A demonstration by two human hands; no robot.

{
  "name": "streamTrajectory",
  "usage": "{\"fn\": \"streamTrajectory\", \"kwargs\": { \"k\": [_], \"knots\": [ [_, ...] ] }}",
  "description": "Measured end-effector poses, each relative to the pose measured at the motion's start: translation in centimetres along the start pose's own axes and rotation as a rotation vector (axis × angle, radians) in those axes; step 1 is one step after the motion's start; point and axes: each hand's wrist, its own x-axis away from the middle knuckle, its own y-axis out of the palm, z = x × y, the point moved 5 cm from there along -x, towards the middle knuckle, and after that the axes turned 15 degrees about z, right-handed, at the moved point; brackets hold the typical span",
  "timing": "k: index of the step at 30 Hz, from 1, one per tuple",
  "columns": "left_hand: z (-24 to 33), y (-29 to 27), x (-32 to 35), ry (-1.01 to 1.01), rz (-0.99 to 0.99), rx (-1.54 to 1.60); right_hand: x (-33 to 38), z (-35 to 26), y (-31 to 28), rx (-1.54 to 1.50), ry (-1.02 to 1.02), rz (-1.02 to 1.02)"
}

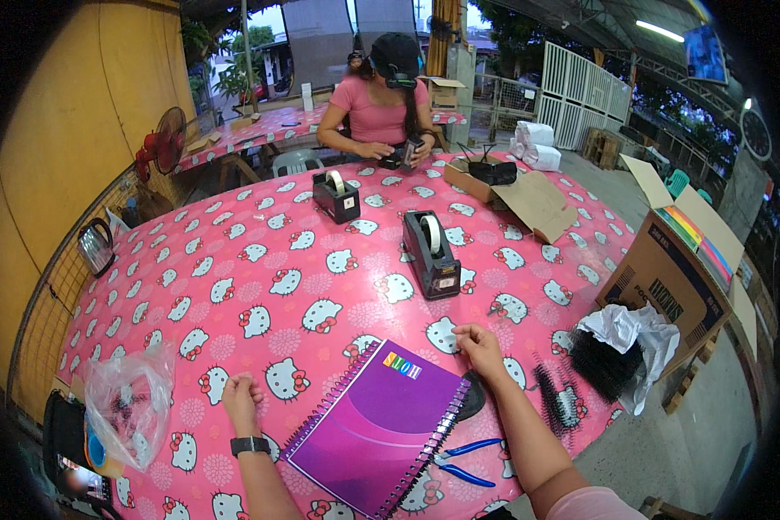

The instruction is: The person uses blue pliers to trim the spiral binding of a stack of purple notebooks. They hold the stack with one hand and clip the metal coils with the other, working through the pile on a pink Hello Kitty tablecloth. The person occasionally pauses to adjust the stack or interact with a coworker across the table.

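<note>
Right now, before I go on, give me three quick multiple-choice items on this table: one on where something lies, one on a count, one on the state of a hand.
1. Where does the purple spiral notebook lie?
A. Between the person's two hands, at the near edge of the table
B. Beside the far co-worker
C. Inside the cardboard box

2. How many black tape dispensers stand on the pink tablecloth?
A. One
B. Two
C. Four

3. What is the left hand doing?
A. Holding the blue-handled pliers
B. Resting on the cloth, fingers curled, holding nothing
C. Lifting the plastic bag

Answers:
1. A, since the notebook sits between the left hand and the right hand.
2. B: the near dispenser and the far dispenser.
3. B, as the pliers lie untouched right of the notebook and the bag rests apart.
</note>
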Motion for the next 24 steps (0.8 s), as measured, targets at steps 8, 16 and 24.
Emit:
{"fn": "streamTrajectory", "kwargs": {
  "k": [8,16,24],
  "knots": [
    [0.1,0.2,0.3,-0.001,-0.019,0.008,-0.5,1.2,-0.2,-0.019,-0.023,-0.019],
    [0.2,-0.1,0.3,-0.027,-0.006,0.004,0.1,0.0,0.2,0.039,-0.004,-0.018],
    [0.6,0.2,0.6,-0.024,0.001,-0.007,0.1,-0.1,0.0,0.001,0.014,-0.02]
  ]
}}
